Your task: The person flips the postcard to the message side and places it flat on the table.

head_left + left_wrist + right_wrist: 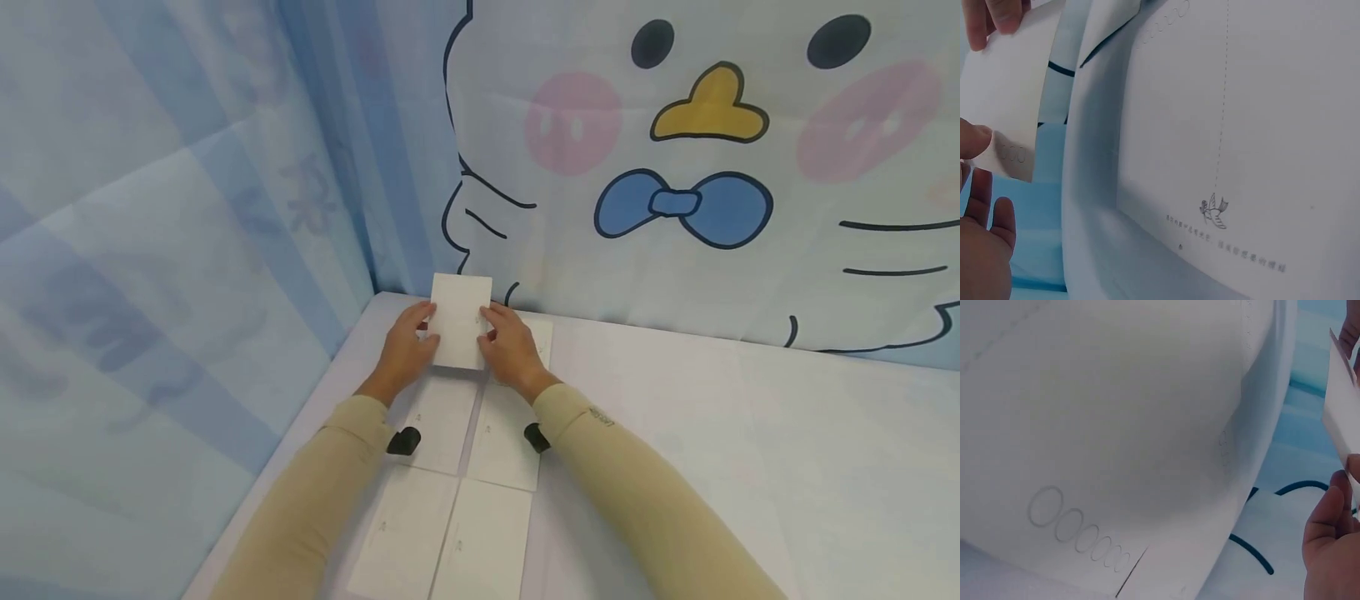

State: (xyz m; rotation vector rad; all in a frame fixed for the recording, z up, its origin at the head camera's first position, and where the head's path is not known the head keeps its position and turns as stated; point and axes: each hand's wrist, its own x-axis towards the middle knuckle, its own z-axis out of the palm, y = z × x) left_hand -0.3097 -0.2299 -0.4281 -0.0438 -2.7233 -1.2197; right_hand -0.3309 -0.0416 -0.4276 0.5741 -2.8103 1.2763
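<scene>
Both hands hold a blank-looking white postcard [459, 321] up at the far end of the table, tilted toward the head camera. My left hand [405, 346] pinches its left edge between thumb and fingers. On the opposite edge, my right hand [516, 346] has the same kind of pinch. A row of small printed ovals shows near one corner of the held postcard [1007, 94] in the left wrist view. Below the hands, several similar postcards lie flat in two columns, among them a left one [442, 425] and a right one [504, 442].
Two more postcards, a left one [405, 529] and a right one [483, 542], lie nearest the body. Another postcard [542, 337] is partly covered by the right hand. A blue patterned curtain [187, 250] borders the white table [712, 433] at left; a cartoon-print curtain [570, 250] hangs behind.
</scene>
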